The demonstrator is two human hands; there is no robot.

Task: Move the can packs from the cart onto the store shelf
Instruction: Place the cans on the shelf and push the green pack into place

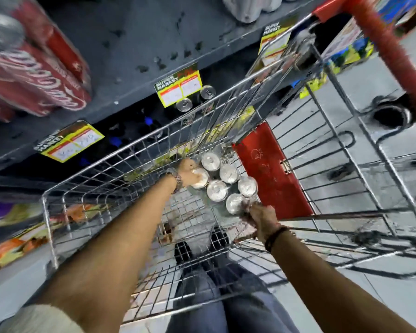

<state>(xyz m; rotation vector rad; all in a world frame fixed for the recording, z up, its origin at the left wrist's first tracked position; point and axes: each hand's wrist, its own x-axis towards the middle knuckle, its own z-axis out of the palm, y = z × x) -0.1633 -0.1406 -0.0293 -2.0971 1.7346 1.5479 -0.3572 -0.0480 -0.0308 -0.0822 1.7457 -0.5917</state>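
Head cam looks down into the silver wire shopping cart (87, 188), where a shrink-wrapped six-pack of silver-topped cans (222, 182) sits against the red plastic seat flap (271, 174). Left hand (190, 171) is clamped on the far corner, right hand (262, 218) grips the near one. I'd lift level and clear the rim before swinging to the dark grey metal shelf (135, 44).

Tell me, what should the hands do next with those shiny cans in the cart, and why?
Probably lift the six-pack of silver-topped cans straight up out of the wire shopping cart. The left hand and right hand already sit at opposite ends of it, and the dark grey store shelf has bare room.
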